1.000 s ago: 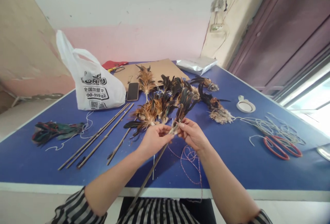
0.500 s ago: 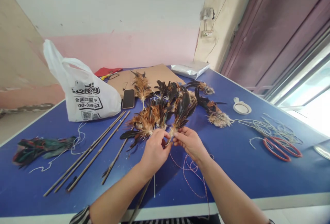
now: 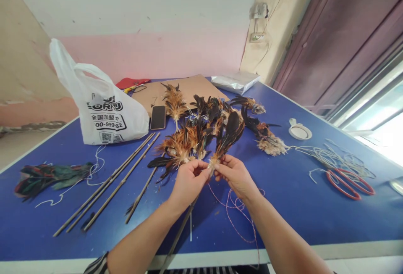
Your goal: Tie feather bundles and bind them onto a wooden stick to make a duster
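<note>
Table (image 3: 299, 206): blue, carrying everything.
Bag (image 3: 103, 110): white plastic, near the far left corner.
Sticks (image 3: 110, 185): thin, lying left of centre.
Scissors (image 3: 349, 181): red-handled, by the right edge.
Feather bunch (image 3: 225, 139): mid-table toward the near edge, base pinched between both hands.
Left hand (image 3: 189, 181): fingertips pressed on the base.
Right hand (image 3: 236, 175): fingers pinching the base; red string (image 3: 236, 211) trails below.

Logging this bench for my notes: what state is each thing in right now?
Left hand: pinching the feather bundle's base.
Right hand: pinching the same base.
Feather bundle: held up, against a stick.
Stick: slanting down off the table edge.
Red string: loose, trailing from the hands.
Scissors: lying flat.
Phone: screen dark.
Bag: standing, slumped.
</note>
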Demonstrator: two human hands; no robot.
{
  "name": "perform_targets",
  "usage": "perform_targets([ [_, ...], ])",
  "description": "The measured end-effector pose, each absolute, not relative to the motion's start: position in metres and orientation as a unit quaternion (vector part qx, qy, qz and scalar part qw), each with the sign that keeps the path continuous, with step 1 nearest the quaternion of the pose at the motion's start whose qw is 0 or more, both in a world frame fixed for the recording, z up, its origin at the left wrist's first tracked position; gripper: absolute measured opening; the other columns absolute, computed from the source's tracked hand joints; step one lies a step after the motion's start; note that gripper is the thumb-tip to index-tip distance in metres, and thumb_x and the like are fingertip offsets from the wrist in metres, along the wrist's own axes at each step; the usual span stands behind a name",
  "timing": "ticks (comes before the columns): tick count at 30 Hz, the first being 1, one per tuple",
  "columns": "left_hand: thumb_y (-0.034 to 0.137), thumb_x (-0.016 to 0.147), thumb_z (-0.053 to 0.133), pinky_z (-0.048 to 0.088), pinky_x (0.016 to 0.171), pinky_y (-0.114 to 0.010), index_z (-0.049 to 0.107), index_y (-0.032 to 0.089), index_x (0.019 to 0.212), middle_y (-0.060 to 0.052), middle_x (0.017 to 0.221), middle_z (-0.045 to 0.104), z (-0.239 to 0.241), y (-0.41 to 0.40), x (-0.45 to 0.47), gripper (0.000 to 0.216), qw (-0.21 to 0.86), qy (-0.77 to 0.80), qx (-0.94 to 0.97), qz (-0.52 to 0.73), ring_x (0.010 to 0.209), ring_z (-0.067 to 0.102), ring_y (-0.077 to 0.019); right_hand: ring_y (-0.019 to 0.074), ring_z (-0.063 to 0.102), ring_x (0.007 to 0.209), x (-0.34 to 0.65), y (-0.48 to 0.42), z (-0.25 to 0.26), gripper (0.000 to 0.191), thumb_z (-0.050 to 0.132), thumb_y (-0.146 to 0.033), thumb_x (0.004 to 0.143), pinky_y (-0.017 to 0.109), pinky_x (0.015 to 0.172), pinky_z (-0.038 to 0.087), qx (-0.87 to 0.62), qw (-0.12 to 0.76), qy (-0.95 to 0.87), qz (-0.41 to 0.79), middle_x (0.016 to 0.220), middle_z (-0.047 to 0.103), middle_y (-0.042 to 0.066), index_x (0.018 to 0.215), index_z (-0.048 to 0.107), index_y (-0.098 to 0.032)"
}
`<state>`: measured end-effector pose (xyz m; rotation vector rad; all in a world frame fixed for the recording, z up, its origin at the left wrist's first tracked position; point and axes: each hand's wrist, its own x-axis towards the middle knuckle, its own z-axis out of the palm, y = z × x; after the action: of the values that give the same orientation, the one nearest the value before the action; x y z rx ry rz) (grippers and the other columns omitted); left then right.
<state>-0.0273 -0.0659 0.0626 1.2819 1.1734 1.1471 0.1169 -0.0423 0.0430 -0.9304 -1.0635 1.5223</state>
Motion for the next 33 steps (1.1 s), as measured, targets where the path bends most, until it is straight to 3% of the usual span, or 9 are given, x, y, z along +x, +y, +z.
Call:
perform_targets([
  [5, 0.031, 0.065, 0.069, 0.043, 0.050, -0.021, 0.062, 0.012, 0.068, -0.002, 0.058, 0.062, 0.0607, -0.0660, -0.0261, 0.021, 0.504, 0.496, 0.515, 0.484, 0.051, 0.053, -0.0103, 0.0099, 0.052, 0.052, 0.1138, -0.0431, 0.0429, 0.018, 0.071, -0.023, 0.061, 0.022, 0.050, 0.043, -0.380, 0.517, -0.445, 0.625, 0.062, 0.061, 0.001, 0.075, 0.063, -0.014],
  [15, 0.031, 0.060, 0.073, 0.046, 0.047, -0.022, 0.055, 0.013, 0.070, -0.002, 0.060, 0.063, 0.0570, -0.0667, -0.0252, 0.028, 0.668, 0.432, 0.346, 0.498, 0.049, 0.056, -0.0102, 0.0094, 0.050, 0.053, 0.1124, -0.0433, 0.0399, 0.016, 0.074, -0.021, 0.058, 0.023, 0.052, 0.041, -0.335, 0.525, -0.389, 0.679, 0.064, 0.062, 0.001, 0.070, 0.065, -0.015],
  [21, 0.031, 0.061, 0.072, 0.039, 0.040, -0.017, 0.054, 0.012, 0.068, -0.002, 0.056, 0.061, 0.0595, -0.0695, -0.0228, 0.027, 0.677, 0.416, 0.331, 0.509, 0.046, 0.054, -0.0086, 0.0093, 0.052, 0.056, 0.1119, -0.0426, 0.0387, 0.015, 0.075, -0.019, 0.057, 0.023, 0.055, 0.042, -0.338, 0.532, -0.375, 0.680, 0.067, 0.064, 0.001, 0.069, 0.066, -0.016],
  [28, 0.032, 0.061, 0.072, 0.035, 0.035, -0.015, 0.054, 0.012, 0.068, 0.001, 0.053, 0.057, 0.0603, -0.0697, -0.0233, 0.027, 0.688, 0.417, 0.315, 0.504, 0.043, 0.053, -0.0077, 0.0122, 0.057, 0.068, 0.1111, -0.0433, 0.0417, 0.017, 0.076, -0.021, 0.058, 0.026, 0.069, 0.045, -0.327, 0.528, -0.376, 0.687, 0.074, 0.066, 0.002, 0.072, 0.068, -0.016],
  [33, 0.033, 0.065, 0.069, 0.034, 0.033, -0.015, 0.054, 0.013, 0.072, 0.001, 0.054, 0.057, 0.0620, -0.0696, -0.0249, 0.026, 0.675, 0.418, 0.332, 0.509, 0.043, 0.052, -0.0083, 0.0099, 0.055, 0.059, 0.1182, -0.0407, 0.0443, 0.019, 0.076, -0.025, 0.060, 0.024, 0.061, 0.043, -0.324, 0.507, -0.369, 0.709, 0.066, 0.064, 0.001, 0.072, 0.067, -0.015],
])
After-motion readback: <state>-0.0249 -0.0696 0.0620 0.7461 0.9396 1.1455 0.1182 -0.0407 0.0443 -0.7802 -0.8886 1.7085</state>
